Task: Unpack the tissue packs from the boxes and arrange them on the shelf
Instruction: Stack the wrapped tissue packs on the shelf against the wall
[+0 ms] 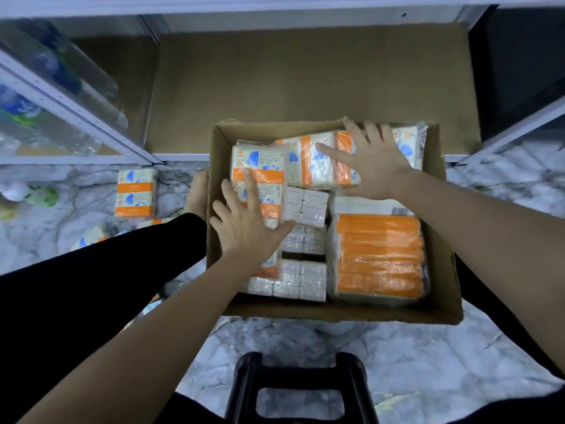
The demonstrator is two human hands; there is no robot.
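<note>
An open cardboard box (440,313) on the floor holds several white-and-orange tissue packs. My left hand (244,224) lies spread on a pack (260,166) at the box's left side, fingers on its top and thumb against its right edge. My right hand (373,160) rests flat, fingers apart, on a tilted pack (308,163) at the far end of the box. A large orange bundle (379,255) fills the box's right side. Small white packs (302,280) sit in the middle. The brown lower shelf board (305,78) lies beyond the box.
One tissue pack (136,192) lies on the marble floor left of the box, with more blurred ones nearer. White shelf uprights (76,108) stand at left, with plastic-wrapped bottles behind. A black stool (301,390) is below me. My black-clad leg (107,270) reaches along the box's left side.
</note>
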